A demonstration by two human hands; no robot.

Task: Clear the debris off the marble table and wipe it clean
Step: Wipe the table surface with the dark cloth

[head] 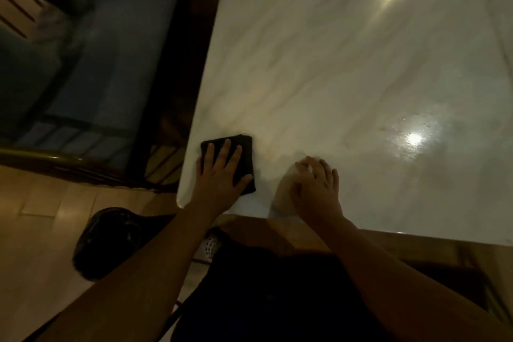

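My left hand [220,175] presses flat on the dark folded cloth [236,158] at the table's [347,64] near-left corner (long axis pointing away); right hand [316,189] curled, grip unclear; open marble beyond.

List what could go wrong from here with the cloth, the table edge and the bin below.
1. The left hand presses the dark cloth flat near the marble table corner; a stroke outward could push crumbs onto the floor, missing the black bin.
2. The right hand seems cupped over something pale at the near edge; what it holds is unclear, and it might spill.
3. The wet-looking patch may leave streaks if skipped.
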